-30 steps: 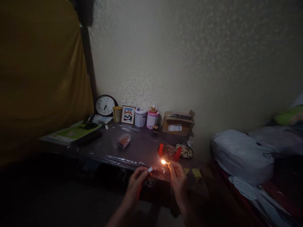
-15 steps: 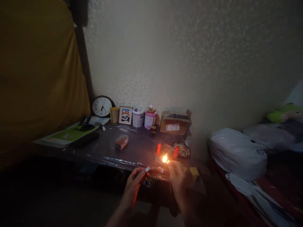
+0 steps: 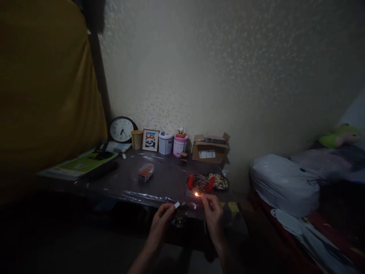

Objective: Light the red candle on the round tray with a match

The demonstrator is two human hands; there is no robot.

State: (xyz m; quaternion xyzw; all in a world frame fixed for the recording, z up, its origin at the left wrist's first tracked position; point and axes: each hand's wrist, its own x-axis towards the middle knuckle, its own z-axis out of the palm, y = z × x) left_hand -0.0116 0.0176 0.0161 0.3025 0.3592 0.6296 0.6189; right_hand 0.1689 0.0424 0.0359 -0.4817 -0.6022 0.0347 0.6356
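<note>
Between the fingertips of my right hand (image 3: 212, 211) is a lit match (image 3: 199, 195), its small flame pointing left. My left hand (image 3: 161, 217) pinches a small matchbox (image 3: 177, 204) with a white end, at the table's front edge. Just beyond the flame is a round dish (image 3: 199, 185) with dark grainy contents. Two red candles stand in it, a left candle (image 3: 190, 181) and a right candle (image 3: 211, 184); no flame shows on either. Behind to the right lies a second round dish (image 3: 218, 180) full of pale sticks that look like matches.
On the dark table (image 3: 168, 182) lies a clear-wrapped pack (image 3: 146, 172). Along the wall stand a clock (image 3: 122, 129), a yellow cup (image 3: 137, 139), a panda picture (image 3: 150, 140), two tubs (image 3: 180, 145) and an open cardboard box (image 3: 211, 148). White bags (image 3: 285, 186) lie to the right.
The match flame has shrunk from a tall bright flare to a small point, and the scene is dimmer. Both hands stay nearly in place.
</note>
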